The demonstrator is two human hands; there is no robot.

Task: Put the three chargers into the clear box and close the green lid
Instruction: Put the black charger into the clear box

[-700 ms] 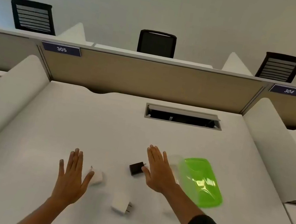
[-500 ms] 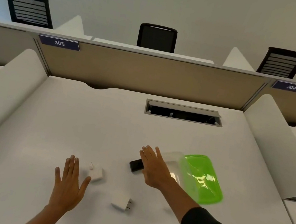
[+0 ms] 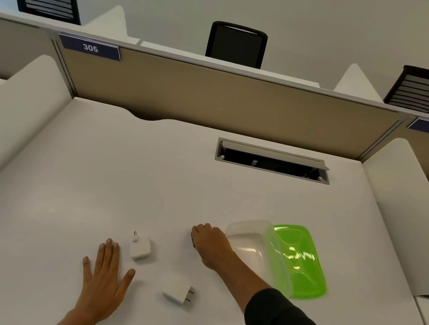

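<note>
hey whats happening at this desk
A person is packing chargers into a clear box whose green lid hangs open. The right hand is curled over the black charger, mostly hiding it. The left hand rests flat on the desk. Two white chargers lie loose; the box looks empty.

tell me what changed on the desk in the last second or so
The right hand went from flat and open beside the black charger to curled down over it, nearly hiding it; whether it grips is unclear. The left hand stayed flat on the desk. Both white chargers, the clear box and the green lid did not move.
</note>
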